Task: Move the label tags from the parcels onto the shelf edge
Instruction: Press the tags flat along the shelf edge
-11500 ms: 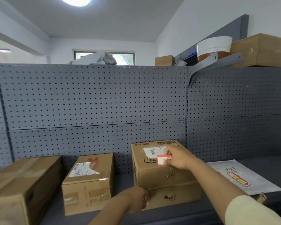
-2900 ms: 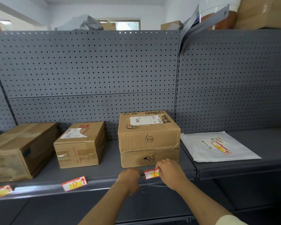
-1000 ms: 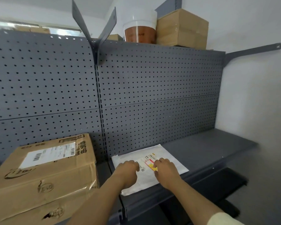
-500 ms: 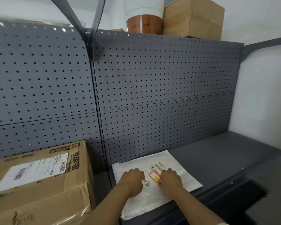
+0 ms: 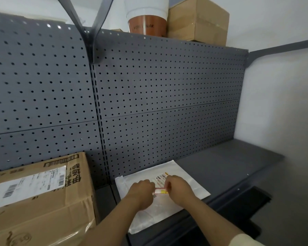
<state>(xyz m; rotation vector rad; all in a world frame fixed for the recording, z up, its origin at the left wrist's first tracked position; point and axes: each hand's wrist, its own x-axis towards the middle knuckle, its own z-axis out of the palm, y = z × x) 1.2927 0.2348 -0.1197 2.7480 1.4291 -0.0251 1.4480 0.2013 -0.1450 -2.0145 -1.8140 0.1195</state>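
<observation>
A flat white mailer parcel (image 5: 190,178) lies on the grey shelf (image 5: 229,164), just right of the upright post. A small red, white and yellow label tag (image 5: 161,190) sits on the parcel between my two hands. My right hand (image 5: 179,189) pinches the tag's right end, which looks lifted off the parcel. My left hand (image 5: 141,192) is curled with its fingertips at the tag's left end, resting on the mailer. A white shipping label (image 5: 161,178) shows just behind the tag.
A brown cardboard box (image 5: 41,196) with a barcode label fills the shelf at the left. Grey pegboard (image 5: 158,96) backs the shelf. On top stand a white-and-copper tub (image 5: 147,20) and another carton (image 5: 199,20). A white wall (image 5: 281,96) closes the right side.
Since a second ago my view has dropped closer to the mailer. My right fingers have closed on the tag's right end and its edge has risen off the parcel.
</observation>
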